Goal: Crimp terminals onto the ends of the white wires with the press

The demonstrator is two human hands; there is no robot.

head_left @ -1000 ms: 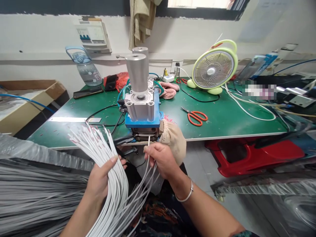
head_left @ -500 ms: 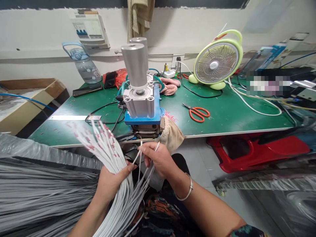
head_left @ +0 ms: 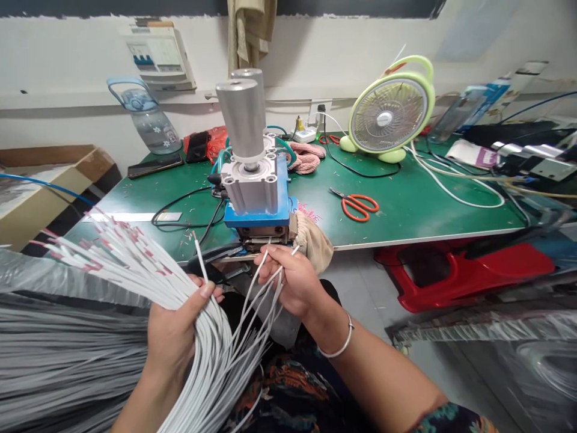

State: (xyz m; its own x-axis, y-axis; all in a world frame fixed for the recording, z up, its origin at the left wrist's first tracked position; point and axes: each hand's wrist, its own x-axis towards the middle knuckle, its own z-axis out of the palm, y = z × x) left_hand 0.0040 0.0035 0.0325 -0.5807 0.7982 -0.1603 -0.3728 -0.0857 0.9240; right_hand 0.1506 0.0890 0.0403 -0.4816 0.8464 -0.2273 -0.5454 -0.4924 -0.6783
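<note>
My left hand [head_left: 180,319] is closed round a thick bundle of white cables [head_left: 211,349]. Their ends, many with reddish-pink inner wires showing, fan out to the upper left. One cable end stands apart by my left thumb. My right hand [head_left: 291,276] pinches a few white cables, one of them held up at the front opening of the pneumatic press [head_left: 256,216]. That press has a blue plate and silver cylinders and stands at the table's front edge. Whether the cable tip is inside the opening is hard to see.
On the green table [head_left: 428,207] lie orange-handled scissors [head_left: 358,206], a green fan [head_left: 390,117], a phone [head_left: 155,165] and a water bottle [head_left: 151,123]. A cloth bag [head_left: 314,240] hangs beside the press. A red stool [head_left: 478,276] stands below right; grey cables [head_left: 67,361] lie at left.
My left hand has moved left and down with the bundle, apart from my right hand. My right hand has risen slightly, bringing a cable tip to the press opening.
</note>
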